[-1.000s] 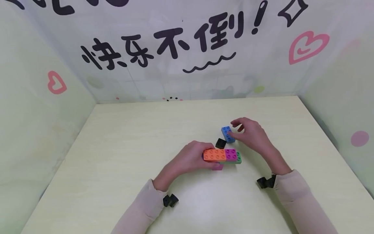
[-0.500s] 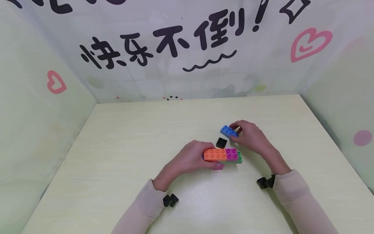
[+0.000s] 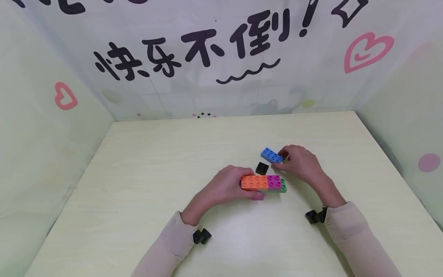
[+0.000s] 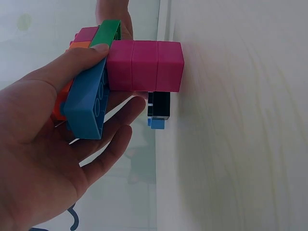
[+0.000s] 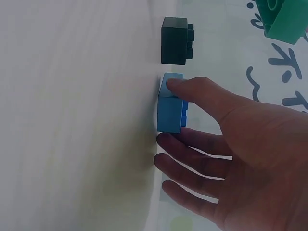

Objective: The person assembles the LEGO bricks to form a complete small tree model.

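My left hand [image 3: 225,186] grips a joined block of toy bricks, orange [image 3: 254,182] and magenta [image 3: 274,182] on top, with a green brick [image 3: 283,186] below. In the left wrist view, a blue brick [image 4: 85,108] and a column of magenta bricks [image 4: 145,66] show on its underside. Farther back on the table lies a separate blue brick [image 3: 271,155], studs up. My right hand [image 3: 302,163] pinches its right end, the thumb [image 5: 202,91] on one side and the index finger by the other. A small black brick [image 3: 262,168] stands between the two hands.
The pale wooden tabletop [image 3: 155,165] extends around both arms. Behind it rises a printed wall [image 3: 221,96] with lettering, and side walls flank it. A small black device [image 3: 202,236] sits at the left cuff and another black device [image 3: 315,216] at the right.
The loose blue brick has turned from pointing away to lying more sideways. My right hand has shifted slightly nearer and holds its right end. The left hand with its bricks stays nearly still.
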Tool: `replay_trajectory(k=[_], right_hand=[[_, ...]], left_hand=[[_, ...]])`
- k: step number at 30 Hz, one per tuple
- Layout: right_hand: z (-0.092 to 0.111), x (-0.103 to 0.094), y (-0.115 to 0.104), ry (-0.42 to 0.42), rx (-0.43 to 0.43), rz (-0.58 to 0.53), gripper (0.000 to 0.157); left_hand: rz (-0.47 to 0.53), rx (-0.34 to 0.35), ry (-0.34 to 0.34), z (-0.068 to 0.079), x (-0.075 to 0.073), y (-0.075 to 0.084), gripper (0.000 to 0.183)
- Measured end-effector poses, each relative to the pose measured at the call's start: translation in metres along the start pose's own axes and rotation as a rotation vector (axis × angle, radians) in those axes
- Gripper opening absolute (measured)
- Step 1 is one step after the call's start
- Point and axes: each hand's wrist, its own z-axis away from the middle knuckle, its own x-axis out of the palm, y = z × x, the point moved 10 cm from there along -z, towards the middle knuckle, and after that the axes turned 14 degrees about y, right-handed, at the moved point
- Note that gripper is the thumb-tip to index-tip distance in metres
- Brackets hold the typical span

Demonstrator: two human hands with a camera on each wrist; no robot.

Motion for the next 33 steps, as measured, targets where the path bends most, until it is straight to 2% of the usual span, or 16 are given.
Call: replay_trajectory(k=[15,26,33], right_hand=[[0.0,-0.007,-0.001,0.022,0.001,-0.022,0.045],[0.006,-0.047,-0.017,0.124,-0.042,-0.135,0.042],[0.016,-0.07,-0.042,0.157,-0.138,-0.217,0.037]], left_hand=[[-0.01,0.003,0.006,-0.001,-0.001,0.002,0.033],[-0.008,0.0,0.002,-0.002,-0.001,0.002,0.033],[-0.001,0.01,0.004,-0.001,-0.001,0.003,0.032]])
